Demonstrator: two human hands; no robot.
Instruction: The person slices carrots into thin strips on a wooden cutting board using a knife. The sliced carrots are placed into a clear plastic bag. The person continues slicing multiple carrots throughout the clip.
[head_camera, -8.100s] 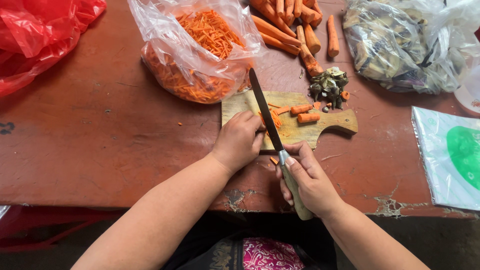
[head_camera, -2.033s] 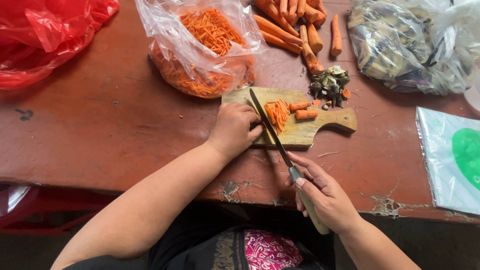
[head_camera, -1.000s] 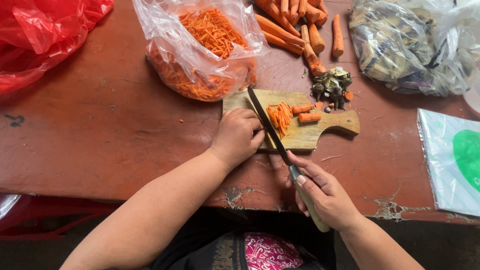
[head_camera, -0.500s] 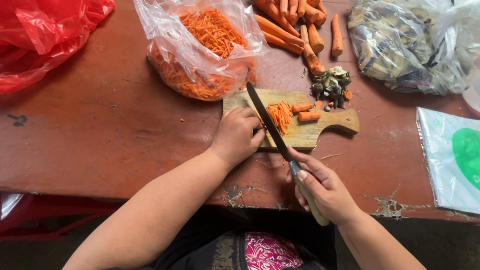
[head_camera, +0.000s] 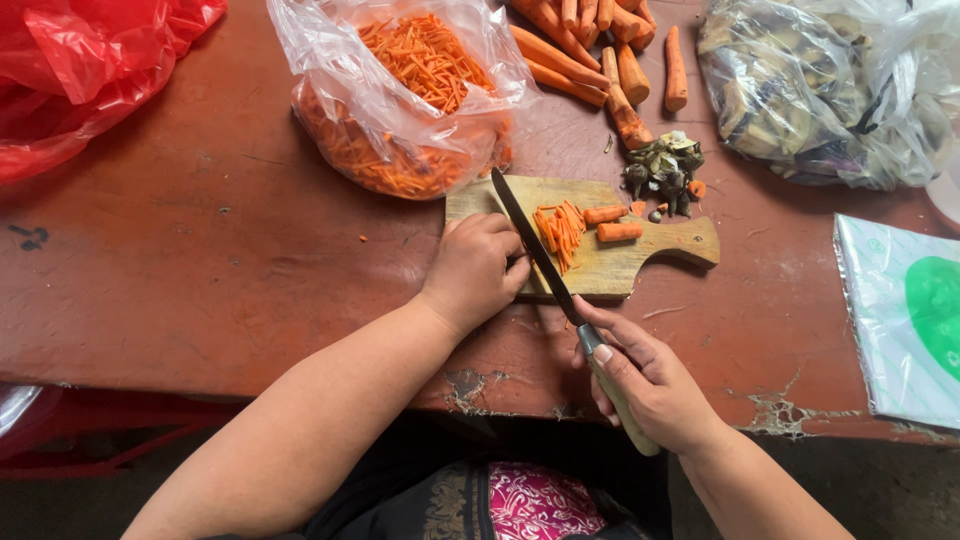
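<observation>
Right hand (head_camera: 655, 385) gripping knife (head_camera: 560, 285), blade angled up-left over cutting board (head_camera: 670, 245), left hand (head_camera: 475, 270) curled beside.

Worn red-brown table (head_camera: 200, 260): cutting board (head_camera: 640, 262), carrots (head_camera: 600, 50), carrot-shred bag (head_camera: 400, 100), red bag (head_camera: 90, 70), peel scraps (head_camera: 665, 168).
</observation>
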